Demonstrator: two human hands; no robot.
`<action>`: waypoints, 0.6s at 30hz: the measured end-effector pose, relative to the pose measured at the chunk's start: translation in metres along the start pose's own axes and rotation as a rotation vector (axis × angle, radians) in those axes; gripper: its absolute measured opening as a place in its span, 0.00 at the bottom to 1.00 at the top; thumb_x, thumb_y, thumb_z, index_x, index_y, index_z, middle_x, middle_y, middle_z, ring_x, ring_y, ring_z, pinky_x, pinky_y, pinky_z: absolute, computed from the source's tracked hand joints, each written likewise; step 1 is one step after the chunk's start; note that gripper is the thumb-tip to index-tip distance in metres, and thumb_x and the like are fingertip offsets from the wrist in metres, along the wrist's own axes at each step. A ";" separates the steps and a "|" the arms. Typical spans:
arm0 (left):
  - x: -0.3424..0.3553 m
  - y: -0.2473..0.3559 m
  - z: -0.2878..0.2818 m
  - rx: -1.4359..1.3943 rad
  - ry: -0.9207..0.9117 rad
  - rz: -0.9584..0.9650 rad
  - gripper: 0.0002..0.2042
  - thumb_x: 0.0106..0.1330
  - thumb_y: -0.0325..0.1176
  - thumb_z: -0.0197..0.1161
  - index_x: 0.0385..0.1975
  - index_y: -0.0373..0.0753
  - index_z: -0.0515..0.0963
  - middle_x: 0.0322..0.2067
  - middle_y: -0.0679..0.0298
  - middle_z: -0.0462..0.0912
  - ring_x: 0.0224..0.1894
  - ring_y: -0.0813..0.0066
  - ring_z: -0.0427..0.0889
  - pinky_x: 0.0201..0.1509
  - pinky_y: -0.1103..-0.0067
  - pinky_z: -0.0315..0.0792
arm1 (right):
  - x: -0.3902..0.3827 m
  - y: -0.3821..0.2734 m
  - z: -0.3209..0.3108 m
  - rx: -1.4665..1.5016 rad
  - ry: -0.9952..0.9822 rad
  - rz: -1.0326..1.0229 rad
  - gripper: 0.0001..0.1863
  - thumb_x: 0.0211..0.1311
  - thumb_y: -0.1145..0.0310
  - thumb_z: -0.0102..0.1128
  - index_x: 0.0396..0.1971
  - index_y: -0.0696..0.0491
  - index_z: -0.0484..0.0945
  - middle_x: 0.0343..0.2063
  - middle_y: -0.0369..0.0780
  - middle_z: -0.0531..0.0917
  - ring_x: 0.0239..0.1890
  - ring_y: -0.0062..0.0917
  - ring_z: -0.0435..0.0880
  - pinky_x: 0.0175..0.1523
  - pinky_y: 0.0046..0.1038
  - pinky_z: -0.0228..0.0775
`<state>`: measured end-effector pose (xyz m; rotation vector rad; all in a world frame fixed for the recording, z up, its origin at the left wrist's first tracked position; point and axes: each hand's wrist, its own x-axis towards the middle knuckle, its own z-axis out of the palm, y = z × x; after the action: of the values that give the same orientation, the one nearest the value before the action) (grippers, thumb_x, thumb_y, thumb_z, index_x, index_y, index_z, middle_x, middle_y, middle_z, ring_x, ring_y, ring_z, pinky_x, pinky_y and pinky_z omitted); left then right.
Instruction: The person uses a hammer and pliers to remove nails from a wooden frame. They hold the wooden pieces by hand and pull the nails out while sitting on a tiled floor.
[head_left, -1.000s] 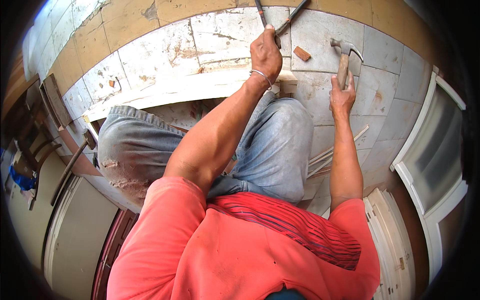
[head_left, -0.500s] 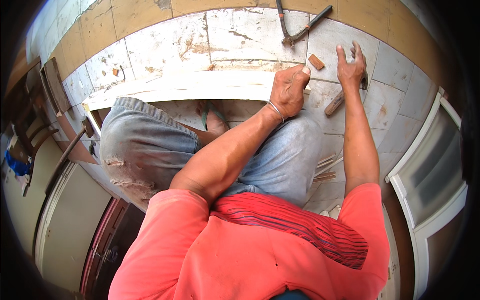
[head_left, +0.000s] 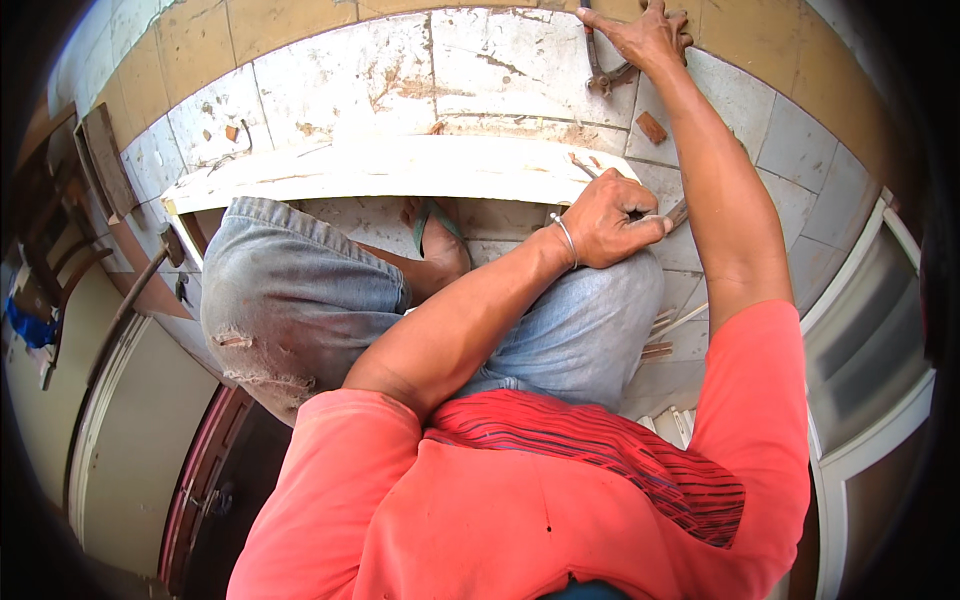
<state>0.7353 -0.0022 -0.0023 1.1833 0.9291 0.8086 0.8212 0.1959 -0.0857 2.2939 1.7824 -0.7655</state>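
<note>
Steel pincers (head_left: 600,80) lie on the white floor tiles (head_left: 530,55) by the far tan border (head_left: 290,28), head toward the worker, one handle partly covered by the right hand's grip (head_left: 652,38). That grip is spread wide, thumb beside the near handle, the pincers' head just below it (contact with the handles cannot be told from here). A second ago the pincers were in the left hand and the hammer (head_left: 679,214) in the right; now the hammer is down on the tiles, largely hidden behind the right forearm, and the work appears to have turned from striking to the pincers. The left hand's grip (head_left: 608,222) is curled at the right end of a pale wooden beam (head_left: 400,165), above the right knee (head_left: 615,290); whether it holds anything is hidden. A brick chip (head_left: 651,127) lies between pincers and hammer.
</note>
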 end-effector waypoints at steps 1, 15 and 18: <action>0.002 -0.001 0.002 -0.039 0.103 0.073 0.19 0.63 0.40 0.64 0.16 0.34 0.69 0.15 0.56 0.66 0.19 0.62 0.66 0.29 0.68 0.63 | -0.003 -0.004 0.000 0.002 0.002 0.000 0.63 0.43 0.32 0.71 0.72 0.59 0.57 0.72 0.58 0.55 0.77 0.50 0.46 0.78 0.43 0.42; 0.058 -0.051 -0.088 0.721 -0.518 -0.634 0.24 0.64 0.54 0.65 0.40 0.35 0.86 0.41 0.47 0.87 0.45 0.55 0.84 0.55 0.67 0.74 | -0.007 0.131 0.030 0.594 0.279 0.065 0.23 0.48 0.55 0.71 0.31 0.63 0.81 0.28 0.45 0.82 0.26 0.28 0.82 0.33 0.32 0.77; 0.048 -0.055 -0.094 0.609 -0.506 -0.621 0.20 0.63 0.49 0.66 0.39 0.36 0.87 0.39 0.51 0.88 0.42 0.60 0.84 0.53 0.69 0.73 | -0.036 0.113 0.017 0.865 0.216 0.193 0.23 0.53 0.54 0.72 0.27 0.62 0.79 0.17 0.38 0.79 0.18 0.22 0.78 0.27 0.28 0.74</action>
<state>0.6712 0.0676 -0.0752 1.4064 1.0534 -0.2956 0.9158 0.1255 -0.1057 3.1086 1.4143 -1.5242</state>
